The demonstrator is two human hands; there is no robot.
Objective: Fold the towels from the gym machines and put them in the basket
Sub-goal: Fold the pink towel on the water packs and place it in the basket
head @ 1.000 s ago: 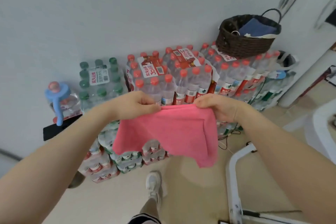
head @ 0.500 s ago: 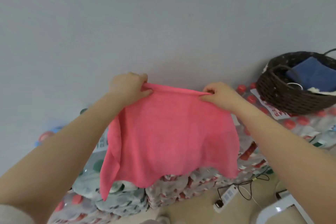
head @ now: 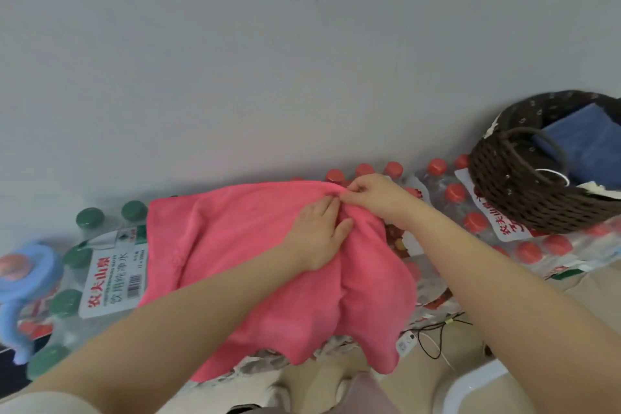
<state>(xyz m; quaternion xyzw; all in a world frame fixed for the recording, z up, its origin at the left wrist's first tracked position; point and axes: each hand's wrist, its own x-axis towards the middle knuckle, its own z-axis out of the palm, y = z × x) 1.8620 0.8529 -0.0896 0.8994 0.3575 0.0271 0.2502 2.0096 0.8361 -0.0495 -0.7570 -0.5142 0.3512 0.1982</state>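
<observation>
- Head view: the towel, held up in the air half a second ago, now lies spread over the tops of the bottle packs, its near edge hanging down over their front.
- The left hand has let go of the top edge; it now lies flat on the towel, fingers straight, pressing the cloth down.
- The right hand still pinches the towel's far right corner between thumb and fingertips, just beside the left hand's fingertips.
- The hands, well apart before, now nearly touch.
- The basket stands on the packs to the right, a blue cloth inside it, apart from the towel.
</observation>
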